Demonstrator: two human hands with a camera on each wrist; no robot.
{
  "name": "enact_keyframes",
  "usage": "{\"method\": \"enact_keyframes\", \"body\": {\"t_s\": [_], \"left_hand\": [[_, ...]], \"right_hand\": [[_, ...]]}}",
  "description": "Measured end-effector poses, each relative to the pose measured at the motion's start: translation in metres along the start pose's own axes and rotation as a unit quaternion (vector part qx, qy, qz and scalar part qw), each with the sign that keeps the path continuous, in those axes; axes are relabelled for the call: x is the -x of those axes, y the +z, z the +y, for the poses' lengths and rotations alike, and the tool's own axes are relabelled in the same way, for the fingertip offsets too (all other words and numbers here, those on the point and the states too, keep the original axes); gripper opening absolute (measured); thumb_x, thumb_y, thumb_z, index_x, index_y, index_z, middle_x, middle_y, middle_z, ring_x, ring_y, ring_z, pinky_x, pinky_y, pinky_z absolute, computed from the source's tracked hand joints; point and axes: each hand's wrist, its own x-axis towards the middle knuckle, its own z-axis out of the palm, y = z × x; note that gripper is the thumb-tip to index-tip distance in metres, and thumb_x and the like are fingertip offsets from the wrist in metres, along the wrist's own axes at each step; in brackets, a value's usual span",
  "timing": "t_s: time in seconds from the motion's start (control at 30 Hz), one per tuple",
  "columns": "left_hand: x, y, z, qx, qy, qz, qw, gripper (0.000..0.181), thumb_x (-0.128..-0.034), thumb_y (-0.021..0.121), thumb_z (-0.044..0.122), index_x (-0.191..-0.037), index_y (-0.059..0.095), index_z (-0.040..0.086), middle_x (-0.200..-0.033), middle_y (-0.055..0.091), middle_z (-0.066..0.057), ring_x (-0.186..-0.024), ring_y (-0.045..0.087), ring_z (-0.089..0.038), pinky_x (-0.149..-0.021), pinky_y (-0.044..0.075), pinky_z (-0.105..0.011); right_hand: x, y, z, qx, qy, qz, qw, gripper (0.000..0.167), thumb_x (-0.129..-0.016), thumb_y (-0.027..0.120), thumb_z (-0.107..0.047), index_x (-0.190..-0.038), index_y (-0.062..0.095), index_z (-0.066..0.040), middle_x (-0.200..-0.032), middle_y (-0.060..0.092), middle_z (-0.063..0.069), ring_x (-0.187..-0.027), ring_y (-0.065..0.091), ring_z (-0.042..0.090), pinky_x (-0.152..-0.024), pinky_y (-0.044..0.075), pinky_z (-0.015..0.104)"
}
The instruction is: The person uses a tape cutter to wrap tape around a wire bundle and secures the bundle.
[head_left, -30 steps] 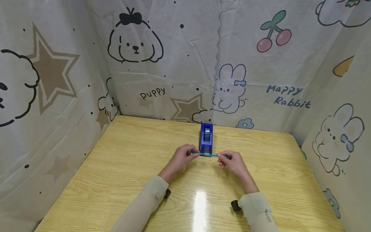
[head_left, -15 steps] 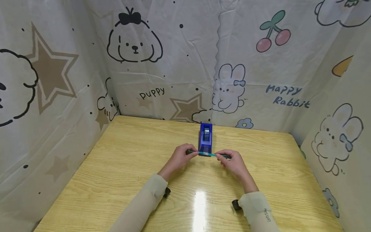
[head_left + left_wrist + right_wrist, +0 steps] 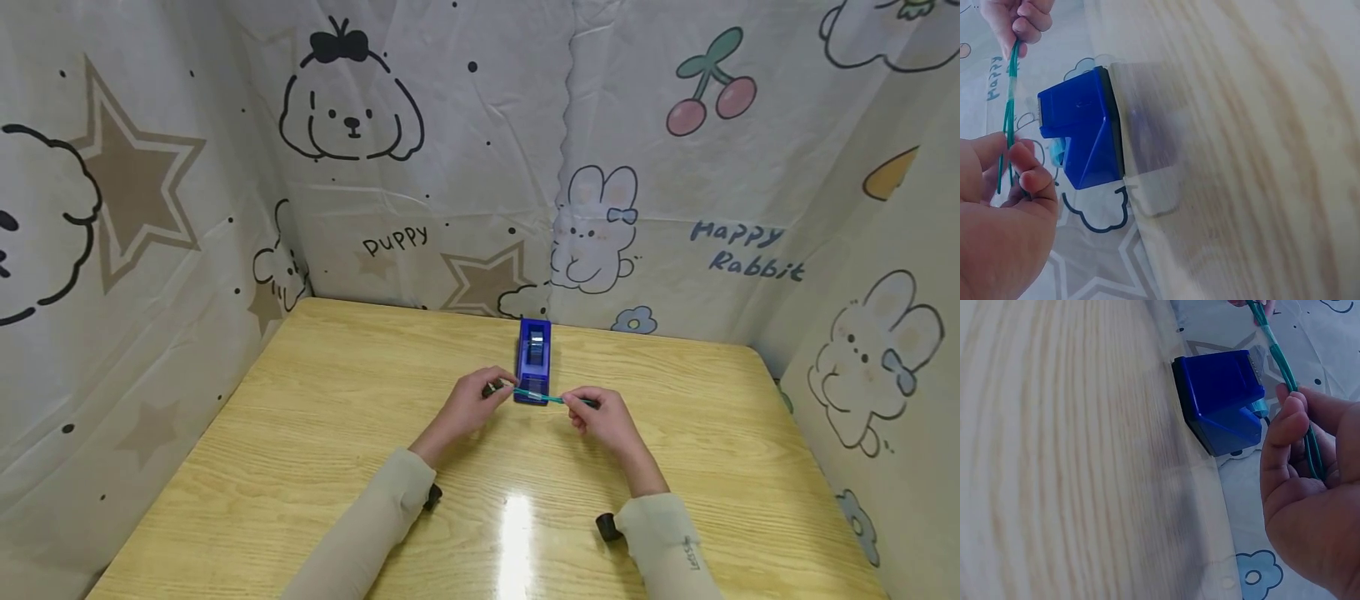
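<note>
A thin green cord (image 3: 553,399), folded into several strands, stretches between both hands just above the front of a blue tape dispenser (image 3: 522,371). My left hand (image 3: 471,404) pinches one end between thumb and fingers; in the left wrist view the strands spread apart there. My right hand (image 3: 606,418) pinches the other end, where the right wrist view shows a bent loop by the palm. Clear tape (image 3: 1264,335) wraps the cord's middle part between the hands. The dispenser stands upright, its toothed cutter (image 3: 1254,365) close to the cord; neither hand touches it.
The wooden table (image 3: 337,358) bears the dispenser near its back edge. Printed curtains (image 3: 465,167) close off the back and both sides. Small black devices (image 3: 609,527) sit at both wrists. A bright reflection lies on the table's front part.
The cord's left end has risen slightly with my left hand, so the cord now slopes down to the right. The shiny tape on it shows more clearly. The dispenser stays put.
</note>
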Motion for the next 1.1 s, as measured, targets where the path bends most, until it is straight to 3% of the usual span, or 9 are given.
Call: {"method": "enact_keyframes", "body": {"t_s": [0.1, 0.2, 0.47, 0.6, 0.77, 0.97, 1.1], "left_hand": [[0.0, 0.001, -0.001, 0.003, 0.0, -0.004, 1.0, 0.02, -0.1061, 0.061, 0.025, -0.121, 0.074, 0.019, -0.107, 0.07, 0.0, -0.076, 0.055, -0.012, -0.068, 0.049, -0.027], [-0.001, 0.001, -0.001, 0.006, -0.002, 0.002, 1.0, 0.016, -0.105, 0.063, 0.026, -0.113, 0.076, 0.02, -0.106, 0.071, 0.001, -0.075, 0.054, -0.012, -0.067, 0.049, -0.026], [-0.002, 0.001, 0.001, 0.05, -0.026, -0.003, 0.9984, 0.016, -0.1053, 0.062, 0.023, -0.107, 0.075, 0.014, -0.106, 0.073, -0.017, -0.074, 0.055, -0.013, -0.065, 0.049, -0.025], [-0.003, 0.001, 0.002, 0.054, -0.04, 0.0, 0.9977, 0.016, -0.1055, 0.062, 0.023, -0.106, 0.075, 0.014, -0.104, 0.072, -0.019, -0.076, 0.052, -0.013, -0.065, 0.045, -0.024], [-0.005, 0.003, 0.001, 0.053, -0.048, 0.002, 0.9974, 0.015, -0.1057, 0.061, 0.022, -0.105, 0.074, 0.013, -0.103, 0.071, -0.019, -0.078, 0.052, -0.014, -0.066, 0.045, -0.025], [-0.003, 0.003, 0.002, 0.054, -0.061, -0.002, 0.9967, 0.016, -0.1058, 0.061, 0.022, -0.105, 0.073, 0.011, -0.101, 0.071, -0.018, -0.077, 0.052, -0.014, -0.067, 0.045, -0.026], [-0.003, 0.004, 0.003, 0.062, -0.075, -0.004, 0.9952, 0.016, -0.1059, 0.061, 0.022, -0.105, 0.072, 0.011, -0.096, 0.069, -0.014, -0.075, 0.052, -0.013, -0.067, 0.046, -0.025]], "right_hand": [[-0.002, 0.0, 0.002, -0.016, 0.012, -0.001, 0.9998, 0.029, -0.105, 0.062, -0.018, -0.113, 0.069, 0.009, -0.076, 0.059, 0.002, -0.067, 0.054, 0.014, -0.057, 0.047, 0.024], [-0.004, 0.0, 0.003, -0.028, 0.017, -0.005, 0.9995, 0.029, -0.105, 0.062, -0.016, -0.113, 0.067, 0.011, -0.074, 0.058, 0.001, -0.065, 0.053, 0.012, -0.055, 0.045, 0.023], [-0.003, 0.001, 0.003, -0.048, 0.01, -0.005, 0.9988, 0.029, -0.104, 0.065, -0.018, -0.115, 0.069, 0.009, -0.078, 0.064, 0.001, -0.065, 0.059, 0.012, -0.056, 0.049, 0.024], [0.0, 0.001, 0.003, -0.028, -0.014, -0.018, 0.9993, 0.031, -0.103, 0.067, -0.018, -0.118, 0.068, 0.01, -0.089, 0.068, 0.007, -0.069, 0.062, 0.014, -0.059, 0.054, 0.029], [0.002, 0.001, 0.003, 0.014, -0.043, -0.011, 0.9989, 0.028, -0.102, 0.068, -0.019, -0.119, 0.073, 0.003, -0.099, 0.069, 0.019, -0.075, 0.062, 0.02, -0.061, 0.056, 0.032], [0.005, 0.001, -0.002, 0.117, -0.059, 0.009, 0.9914, 0.02, -0.101, 0.069, -0.019, -0.115, 0.08, -0.01, -0.105, 0.074, 0.011, -0.081, 0.06, 0.021, -0.064, 0.052, 0.027], [0.005, 0.001, -0.003, 0.117, -0.063, 0.0, 0.9912, 0.022, -0.102, 0.068, -0.021, -0.118, 0.079, -0.011, -0.112, 0.073, 0.01, -0.083, 0.06, 0.019, -0.065, 0.053, 0.029]]}}
